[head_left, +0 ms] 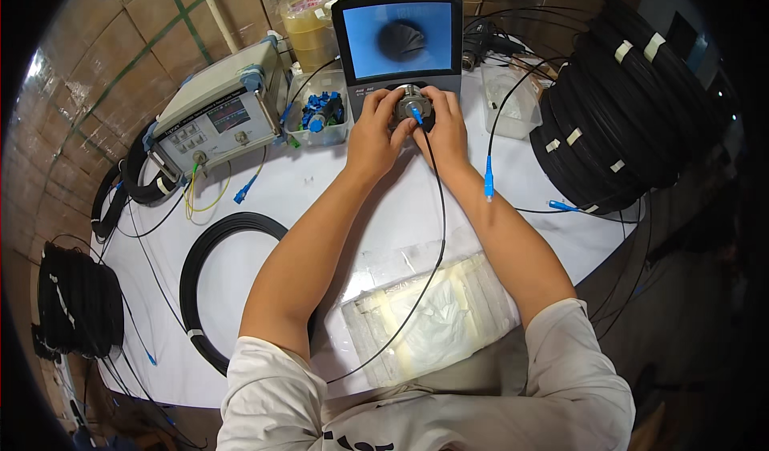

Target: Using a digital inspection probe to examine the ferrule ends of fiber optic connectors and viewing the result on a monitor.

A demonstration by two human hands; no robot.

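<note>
A grey inspection unit with a blue screen (pixel 398 38) stands at the far side of the white table (pixel 320 179). Below the screen sits a round metal port (pixel 410 102). My left hand (pixel 373 130) and my right hand (pixel 443 126) both press around that port from either side. A blue connector (pixel 416 115) on a thin black cable (pixel 436 235) is plugged at the port, pinched by my right fingertips. The cable runs back toward me over a clear plastic bag of white wipes (pixel 432 315).
A grey test instrument (pixel 220 118) stands at the left. A clear tub of blue caps (pixel 320 114) sits beside it. Stacked black cable coils (pixel 617 122) fill the right. One black coil (pixel 212 283) lies at front left. A loose blue connector (pixel 488 177) lies near my right wrist.
</note>
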